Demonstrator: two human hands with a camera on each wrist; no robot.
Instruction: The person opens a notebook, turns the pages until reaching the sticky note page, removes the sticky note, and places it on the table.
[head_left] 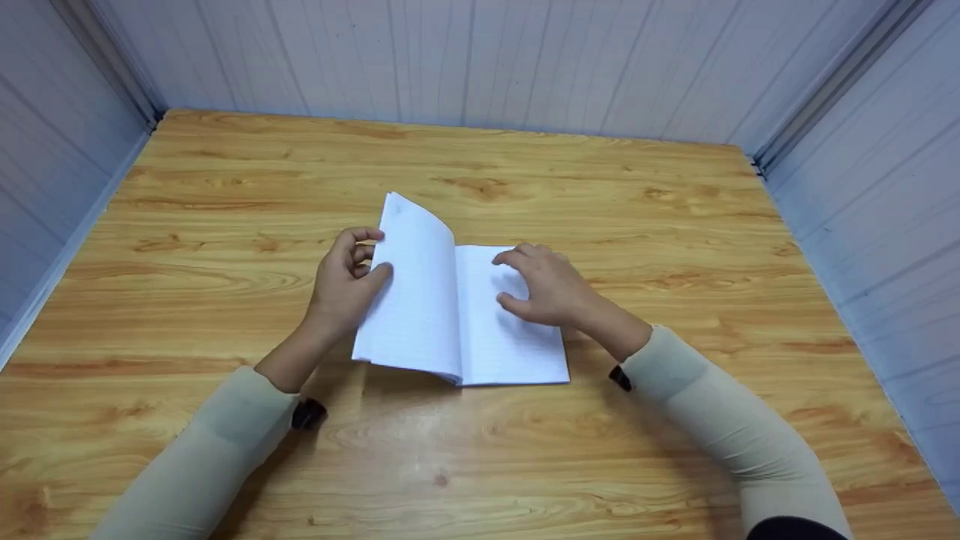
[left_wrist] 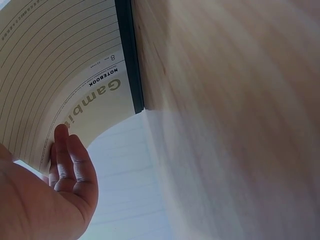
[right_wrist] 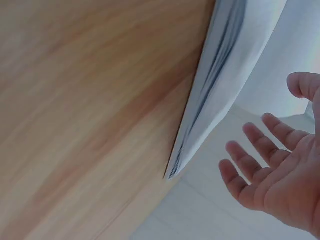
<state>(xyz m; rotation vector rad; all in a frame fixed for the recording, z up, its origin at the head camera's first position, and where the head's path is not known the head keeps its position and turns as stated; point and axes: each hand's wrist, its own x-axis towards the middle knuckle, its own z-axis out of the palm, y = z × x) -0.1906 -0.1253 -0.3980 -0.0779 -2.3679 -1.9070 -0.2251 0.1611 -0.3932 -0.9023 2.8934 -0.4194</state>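
A notebook (head_left: 499, 349) with white, faintly lined pages lies open on the table. My left hand (head_left: 341, 285) grips its left part by the outer edge, thumb on the page and fingers behind, holding it raised at a slant. From below, the left wrist view shows the tan, line-patterned cover (left_wrist: 92, 37) with "NOTEBOOK" lettering and a dark spine strip (left_wrist: 129, 55); the fingers lie against this cover. Over the right-hand page hovers my right hand (head_left: 551, 289), fingers spread and slightly bent, thumb apart. In the right wrist view, its palm (right_wrist: 285, 185) shows nothing held, beside the stacked page edges (right_wrist: 212, 85).
The wood-grain table (head_left: 637, 202) extends on all sides of the notebook. Pale panelled walls (head_left: 465, 60) enclose its back, left and right edges. Dark wrist devices (head_left: 307, 413) sit under both light sleeves (head_left: 202, 442).
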